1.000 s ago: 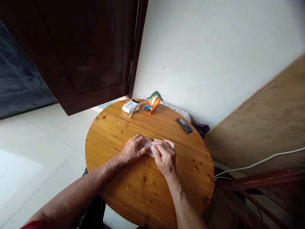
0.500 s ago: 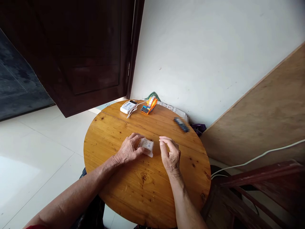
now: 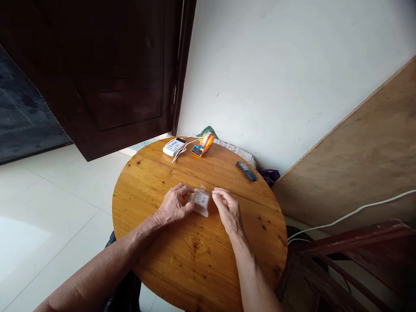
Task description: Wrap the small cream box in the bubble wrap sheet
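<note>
A small box-like package (image 3: 201, 199) in clear plastic wrap, with a white label bearing a printed code, lies on the round wooden table (image 3: 156, 177). At its left side, my left hand (image 3: 173, 203) holds it between the thumb at the near edge and the fingers at the far edge. A flap of the wrap sticks out at the package's far side. Just right of the package, my right hand (image 3: 229, 210) is closed, thumb and fingertips brought together and apart from the package. Whatever is between those fingertips, if anything, is too small to make out.
Toward the back stand a white device (image 3: 174, 147) with a white cable and an orange tape dispenser (image 3: 203, 145). A dark, blurred-out long object (image 3: 246, 171) lies at the back right. Beyond the table are a wall (image 3: 276, 78) and a dark door (image 3: 123, 73).
My right hand has moved left toward the package, and its thumb and fingertips have come closer together. My left hand stays at the package's left side, its fingers shifted slightly off the top.
</note>
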`<action>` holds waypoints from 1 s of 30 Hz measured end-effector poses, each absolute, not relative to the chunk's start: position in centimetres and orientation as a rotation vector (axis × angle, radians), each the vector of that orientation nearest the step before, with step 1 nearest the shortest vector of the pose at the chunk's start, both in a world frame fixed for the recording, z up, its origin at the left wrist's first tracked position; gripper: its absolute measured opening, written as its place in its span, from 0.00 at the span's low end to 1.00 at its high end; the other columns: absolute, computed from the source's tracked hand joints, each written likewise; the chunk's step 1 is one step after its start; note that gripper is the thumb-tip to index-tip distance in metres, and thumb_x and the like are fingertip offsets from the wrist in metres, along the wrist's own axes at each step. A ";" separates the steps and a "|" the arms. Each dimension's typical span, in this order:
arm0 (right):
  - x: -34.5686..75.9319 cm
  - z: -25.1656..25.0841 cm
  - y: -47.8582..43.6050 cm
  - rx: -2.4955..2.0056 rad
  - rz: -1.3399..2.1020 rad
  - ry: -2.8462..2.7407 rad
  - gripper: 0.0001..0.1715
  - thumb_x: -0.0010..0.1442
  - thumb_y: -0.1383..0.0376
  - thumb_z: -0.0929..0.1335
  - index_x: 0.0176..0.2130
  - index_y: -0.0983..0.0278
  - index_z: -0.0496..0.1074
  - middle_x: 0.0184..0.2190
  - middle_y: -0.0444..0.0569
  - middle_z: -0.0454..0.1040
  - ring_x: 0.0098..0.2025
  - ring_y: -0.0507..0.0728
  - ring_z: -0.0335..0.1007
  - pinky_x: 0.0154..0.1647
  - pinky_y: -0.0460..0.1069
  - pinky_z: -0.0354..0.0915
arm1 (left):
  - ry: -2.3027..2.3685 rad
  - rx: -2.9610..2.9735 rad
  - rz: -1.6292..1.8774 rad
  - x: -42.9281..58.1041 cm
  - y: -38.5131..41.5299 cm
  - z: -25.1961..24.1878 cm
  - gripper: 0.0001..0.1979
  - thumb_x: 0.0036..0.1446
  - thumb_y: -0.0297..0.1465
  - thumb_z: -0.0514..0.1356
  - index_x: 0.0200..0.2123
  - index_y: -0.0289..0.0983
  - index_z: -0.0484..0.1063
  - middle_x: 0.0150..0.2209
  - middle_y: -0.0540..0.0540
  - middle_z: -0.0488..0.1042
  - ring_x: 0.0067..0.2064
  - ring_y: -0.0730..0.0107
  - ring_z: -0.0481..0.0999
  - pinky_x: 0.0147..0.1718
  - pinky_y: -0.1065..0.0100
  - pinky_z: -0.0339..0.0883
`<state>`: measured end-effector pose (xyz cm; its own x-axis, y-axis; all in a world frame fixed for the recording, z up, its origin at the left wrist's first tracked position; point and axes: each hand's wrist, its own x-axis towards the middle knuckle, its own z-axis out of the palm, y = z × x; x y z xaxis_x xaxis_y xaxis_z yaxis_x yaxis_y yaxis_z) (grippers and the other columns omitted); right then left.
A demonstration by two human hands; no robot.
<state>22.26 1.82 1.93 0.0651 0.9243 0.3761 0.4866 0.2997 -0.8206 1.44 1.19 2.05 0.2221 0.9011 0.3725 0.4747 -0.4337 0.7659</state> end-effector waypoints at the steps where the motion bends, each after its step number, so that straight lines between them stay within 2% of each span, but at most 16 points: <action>1: 22.2 1.8 1.9 -1.341 0.592 -1.561 0.17 0.59 0.52 0.67 0.36 0.62 0.77 0.43 0.53 0.80 0.42 0.60 0.76 0.37 0.50 0.70 | 1.271 2.019 1.104 1.5 1.1 2.0 0.13 0.53 0.33 0.60 0.42 0.38 0.75 0.31 0.48 0.71 0.33 0.66 0.72 0.37 0.65 0.67; 6: 22.5 1.3 3.2 -1.391 0.647 -1.545 0.22 0.59 0.48 0.66 0.35 0.62 0.77 0.37 0.50 0.80 0.40 0.60 0.75 0.40 0.51 0.68 | 1.344 2.159 1.011 2.0 0.9 1.3 0.15 0.53 0.34 0.61 0.44 0.38 0.76 0.32 0.48 0.71 0.32 0.66 0.71 0.36 0.64 0.66; 11: 22.8 1.5 5.4 -1.559 0.735 -1.627 0.28 0.58 0.42 0.64 0.25 0.61 0.74 0.24 0.47 0.76 0.34 0.60 0.72 0.36 0.51 0.65 | 1.324 2.314 0.971 2.2 0.9 0.9 0.17 0.54 0.35 0.63 0.48 0.41 0.75 0.33 0.48 0.72 0.33 0.65 0.72 0.37 0.64 0.65; 15: 21.7 2.0 7.0 -1.563 0.974 -1.567 0.27 0.53 0.41 0.66 0.24 0.61 0.73 0.21 0.46 0.74 0.30 0.58 0.70 0.33 0.50 0.63 | 1.341 2.333 0.972 2.4 1.1 0.4 0.15 0.55 0.35 0.63 0.46 0.42 0.75 0.32 0.49 0.71 0.33 0.66 0.73 0.37 0.66 0.65; 18: 20.5 2.6 7.5 -1.471 1.091 -1.445 0.23 0.48 0.45 0.70 0.25 0.62 0.71 0.22 0.44 0.73 0.27 0.55 0.66 0.31 0.49 0.62 | 1.365 2.333 0.978 2.6 1.3 0.0 0.14 0.56 0.35 0.64 0.46 0.42 0.75 0.32 0.49 0.71 0.33 0.67 0.73 0.36 0.67 0.65; 21: 19.9 3.1 7.3 -1.407 1.035 -1.382 0.18 0.46 0.51 0.72 0.26 0.62 0.72 0.22 0.43 0.72 0.27 0.53 0.64 0.31 0.48 0.61 | 1.402 2.320 0.962 2.8 1.3 0.0 0.12 0.56 0.33 0.63 0.45 0.42 0.76 0.33 0.49 0.72 0.33 0.68 0.73 0.37 0.67 0.66; 25: 19.9 4.1 6.3 -1.364 0.903 -1.504 0.12 0.50 0.56 0.70 0.26 0.63 0.73 0.23 0.43 0.73 0.27 0.53 0.65 0.31 0.48 0.62 | 1.439 2.298 0.928 2.9 1.3 0.2 0.11 0.56 0.31 0.63 0.44 0.43 0.77 0.33 0.50 0.73 0.33 0.69 0.73 0.37 0.68 0.66; 30: 20.2 5.0 4.4 -1.325 0.721 -1.740 0.11 0.56 0.59 0.68 0.27 0.62 0.76 0.26 0.45 0.77 0.29 0.55 0.70 0.33 0.49 0.64 | 1.459 2.256 0.905 3.0 1.4 0.5 0.12 0.56 0.31 0.63 0.44 0.42 0.78 0.32 0.50 0.73 0.33 0.68 0.74 0.37 0.69 0.67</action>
